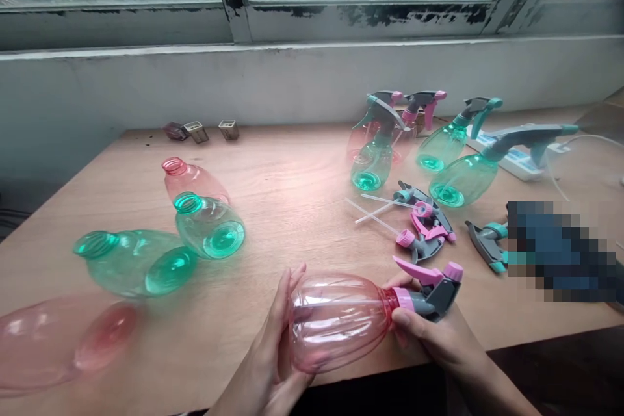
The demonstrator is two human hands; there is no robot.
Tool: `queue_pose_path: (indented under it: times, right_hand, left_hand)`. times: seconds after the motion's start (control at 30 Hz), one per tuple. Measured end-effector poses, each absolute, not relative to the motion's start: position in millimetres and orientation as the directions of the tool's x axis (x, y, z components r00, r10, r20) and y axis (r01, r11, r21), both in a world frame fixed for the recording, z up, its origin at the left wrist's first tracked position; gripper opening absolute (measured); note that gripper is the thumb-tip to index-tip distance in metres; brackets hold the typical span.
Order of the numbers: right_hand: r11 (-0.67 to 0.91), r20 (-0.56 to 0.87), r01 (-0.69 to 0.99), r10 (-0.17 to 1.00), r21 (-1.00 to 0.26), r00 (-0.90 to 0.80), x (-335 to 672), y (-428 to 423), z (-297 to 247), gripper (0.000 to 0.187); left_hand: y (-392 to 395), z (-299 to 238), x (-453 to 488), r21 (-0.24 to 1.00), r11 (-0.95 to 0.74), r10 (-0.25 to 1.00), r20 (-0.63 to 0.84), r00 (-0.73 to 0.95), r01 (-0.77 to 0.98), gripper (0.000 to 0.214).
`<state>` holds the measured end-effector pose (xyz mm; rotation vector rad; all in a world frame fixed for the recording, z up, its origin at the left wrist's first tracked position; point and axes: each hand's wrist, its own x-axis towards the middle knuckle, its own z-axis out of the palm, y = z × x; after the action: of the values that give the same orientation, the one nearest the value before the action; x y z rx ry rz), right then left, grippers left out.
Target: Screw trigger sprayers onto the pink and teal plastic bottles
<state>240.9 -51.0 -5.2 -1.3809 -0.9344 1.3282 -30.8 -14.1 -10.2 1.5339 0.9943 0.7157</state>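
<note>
Left hand [275, 341] cups the base of the pink bottle [336, 322], right hand [436, 331] grips its collar [403, 299], all by the bench [297, 214] edge, so slick plastic slipping could mean a drop; loose spray heads [432, 231] beyond its trigger [416, 271] could snag, open room straight beyond its body.

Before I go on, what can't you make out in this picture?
Head view:
Held pink spray bottle: underside hidden, at least partly, by the left grip.
Lower-left pink bottle: neck cut off by the left edge.
Rear pink bottle: lower side partly hidden by the green bottle in front.
Dark item, right: pixelated, identity unclear.
</note>
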Motion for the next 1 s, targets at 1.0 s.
queue_pose_path:
  times: [1.0]
  right_hand:
    - [-0.229, -0.241, -0.089, 0.955, -0.969, 0.17, 241.2, -55.3, -9.9, 0.046]
  left_hand:
    - [-12.1, -6.3, -34.8, 0.985, 0.001, 0.856, -0.091, 0.509, 0.174, 0.096]
